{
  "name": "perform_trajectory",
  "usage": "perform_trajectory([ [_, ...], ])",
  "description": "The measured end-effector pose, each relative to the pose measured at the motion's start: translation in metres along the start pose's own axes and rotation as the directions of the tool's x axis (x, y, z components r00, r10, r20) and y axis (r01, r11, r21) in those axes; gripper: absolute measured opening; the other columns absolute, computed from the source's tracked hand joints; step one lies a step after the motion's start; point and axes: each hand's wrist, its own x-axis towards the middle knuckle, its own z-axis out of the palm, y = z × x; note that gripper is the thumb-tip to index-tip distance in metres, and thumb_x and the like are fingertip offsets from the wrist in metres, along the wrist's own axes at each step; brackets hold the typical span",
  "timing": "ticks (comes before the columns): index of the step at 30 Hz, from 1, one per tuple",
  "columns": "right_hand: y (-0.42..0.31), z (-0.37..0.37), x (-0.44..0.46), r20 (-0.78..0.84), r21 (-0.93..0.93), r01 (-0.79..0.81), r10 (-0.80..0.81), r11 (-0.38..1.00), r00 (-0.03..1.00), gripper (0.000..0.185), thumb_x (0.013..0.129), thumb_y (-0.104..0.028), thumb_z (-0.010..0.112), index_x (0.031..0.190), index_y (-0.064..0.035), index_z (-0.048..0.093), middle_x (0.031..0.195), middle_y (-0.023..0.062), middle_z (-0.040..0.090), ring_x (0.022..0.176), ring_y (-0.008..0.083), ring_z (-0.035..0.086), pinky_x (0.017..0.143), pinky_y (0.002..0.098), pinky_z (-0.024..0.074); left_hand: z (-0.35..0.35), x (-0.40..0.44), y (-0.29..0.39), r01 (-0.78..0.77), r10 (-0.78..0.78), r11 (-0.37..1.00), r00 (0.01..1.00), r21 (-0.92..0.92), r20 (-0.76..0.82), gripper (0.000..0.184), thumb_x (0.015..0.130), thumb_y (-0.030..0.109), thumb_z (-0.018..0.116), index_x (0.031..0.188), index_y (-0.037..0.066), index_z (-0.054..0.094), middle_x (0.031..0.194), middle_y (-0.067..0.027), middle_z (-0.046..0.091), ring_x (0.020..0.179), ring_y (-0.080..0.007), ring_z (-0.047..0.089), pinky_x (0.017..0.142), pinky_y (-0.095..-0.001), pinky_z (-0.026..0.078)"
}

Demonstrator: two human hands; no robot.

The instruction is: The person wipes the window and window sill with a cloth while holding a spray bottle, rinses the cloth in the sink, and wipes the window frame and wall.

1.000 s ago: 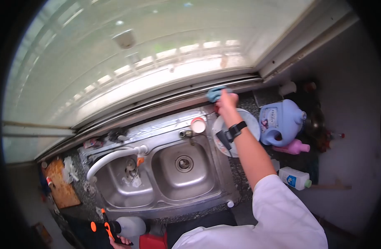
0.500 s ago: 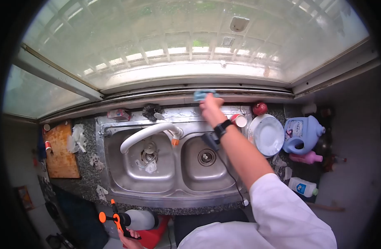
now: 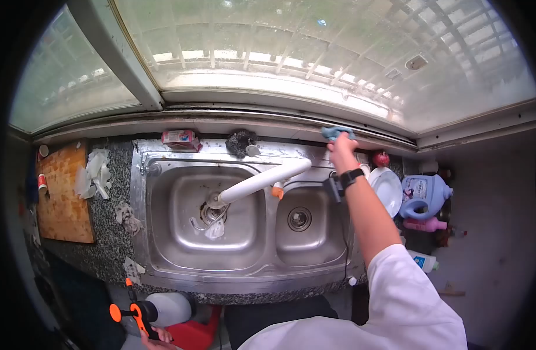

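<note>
My right hand (image 3: 343, 150) reaches over the back of the sink, its fingers closed on a blue-green cleaning cloth (image 3: 336, 132). The cloth lies against the window sill track (image 3: 268, 121). Low at the left, my left hand (image 3: 157, 338) grips the black handle of a pump spray bottle (image 3: 170, 308) with an orange plunger and nozzle. Its pale tank hangs in front of the counter, above a red container (image 3: 195, 332). Below my right forearm is the double-bowl steel sink (image 3: 271, 233), with a white curved faucet (image 3: 262, 181) swung across it.
White plates (image 3: 386, 191), a red round object (image 3: 380, 158), a blue detergent jug (image 3: 423, 195) and a pink bottle (image 3: 427, 224) stand at right. A cutting board (image 3: 63, 201) and crumpled plastic (image 3: 96, 174) lie at left. A black scrubber (image 3: 240, 142) and pink box (image 3: 181, 139) sit behind the sink.
My view has turned and shifted, so the sink appears larger and tilted. The cloth in my right hand has slid rightward along the sill. The spray bottle stays in my left hand.
</note>
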Motion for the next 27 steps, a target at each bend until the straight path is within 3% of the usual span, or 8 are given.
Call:
perform_trajectory([
  [3,0.028,0.025,-0.048,0.267,-0.078,-0.041,0.06,0.996,0.962,0.026,0.099,-0.026,0.048,0.097,-0.0005,0.044,0.071,0.0119,0.053,0.051,0.0184,0.05,0.035,0.0273,0.0317,-0.026,0.035,0.0,-0.009,0.009,1.0,1.0,-0.003,0.019,0.05,0.088,0.047,0.052,0.115,0.005,0.057,0.063,0.0014,0.047,0.046,-0.0106,0.041,0.042,-0.0232,0.031],
  [5,0.026,0.028,-0.059,0.466,-0.107,-0.157,0.189,0.982,0.865,0.028,0.1,-0.028,0.048,0.095,-0.0005,0.045,0.073,0.0118,0.053,0.049,0.0184,0.048,0.036,0.0261,0.03,-0.034,0.05,0.0,0.005,0.001,0.999,0.991,0.05,-0.134,0.044,0.093,0.055,0.045,0.086,0.011,0.047,0.057,0.0035,0.035,0.047,-0.0077,0.031,0.046,-0.0243,0.026],
  [7,0.029,0.023,-0.042,0.536,-0.136,-0.16,0.209,0.978,0.818,0.027,0.1,-0.029,0.049,0.101,-0.0025,0.043,0.076,0.0108,0.054,0.051,0.0192,0.05,0.037,0.0267,0.0295,-0.034,0.054,0.007,-0.015,0.023,0.999,0.982,0.049,-0.186,0.043,0.093,0.053,0.044,0.085,0.011,0.047,0.056,0.0038,0.035,0.046,-0.0072,0.031,0.046,-0.0246,0.026],
  [11,-0.002,-0.023,-0.009,0.373,0.128,-0.12,0.065,0.984,0.925,0.027,0.101,-0.031,0.046,0.096,-0.0046,0.048,0.074,0.0092,0.055,0.052,0.0177,0.051,0.037,0.027,0.0345,-0.045,0.063,0.021,-0.084,0.09,0.993,0.993,0.081,-0.074,0.044,0.092,0.053,0.045,0.087,0.009,0.046,0.055,0.0026,0.035,0.045,-0.0091,0.031,0.047,-0.0241,0.027],
  [14,-0.029,-0.081,-0.009,0.575,0.166,-0.016,-0.084,0.986,0.814,0.03,0.099,-0.04,0.05,0.098,-0.0101,0.05,0.075,0.0035,0.055,0.054,0.0128,0.05,0.04,0.0249,0.0337,-0.048,0.055,0.021,-0.108,0.104,0.993,0.991,-0.046,-0.086,0.045,0.091,0.054,0.045,0.086,0.009,0.047,0.056,0.0027,0.036,0.045,-0.009,0.032,0.047,-0.025,0.027],
  [19,-0.038,-0.155,-0.082,0.645,-0.008,0.096,-0.068,0.995,0.761,0.027,0.098,-0.043,0.052,0.111,-0.0191,0.051,0.089,-0.0029,0.062,0.068,0.0055,0.058,0.045,0.0205,0.035,-0.024,0.013,0.03,-0.161,0.147,0.982,0.979,-0.097,-0.143,0.045,0.09,0.056,0.046,0.084,0.011,0.048,0.054,0.0035,0.036,0.045,-0.0088,0.032,0.046,-0.025,0.026],
  [25,0.021,-0.192,-0.171,0.7,-0.234,0.13,0.075,0.963,0.71,0.022,0.097,-0.037,0.058,0.098,-0.0146,0.054,0.078,-0.0028,0.062,0.061,0.0036,0.056,0.045,0.0201,0.0404,-0.046,0.026,0.036,-0.14,0.126,0.988,0.975,-0.07,-0.182,0.043,0.09,0.052,0.044,0.079,0.01,0.047,0.052,0.0031,0.037,0.042,-0.0087,0.034,0.042,-0.0247,0.025],
  [27,0.045,-0.187,-0.208,0.763,-0.25,0.14,0.105,0.958,0.638,0.022,0.096,-0.035,0.06,0.098,-0.0129,0.055,0.077,-0.003,0.061,0.059,0.0038,0.055,0.045,0.0206,0.0409,-0.056,0.043,0.037,-0.135,0.127,0.99,0.98,-0.043,-0.156,0.042,0.09,0.051,0.043,0.079,0.01,0.046,0.051,0.0033,0.036,0.042,-0.0082,0.034,0.041,-0.0244,0.024],
])
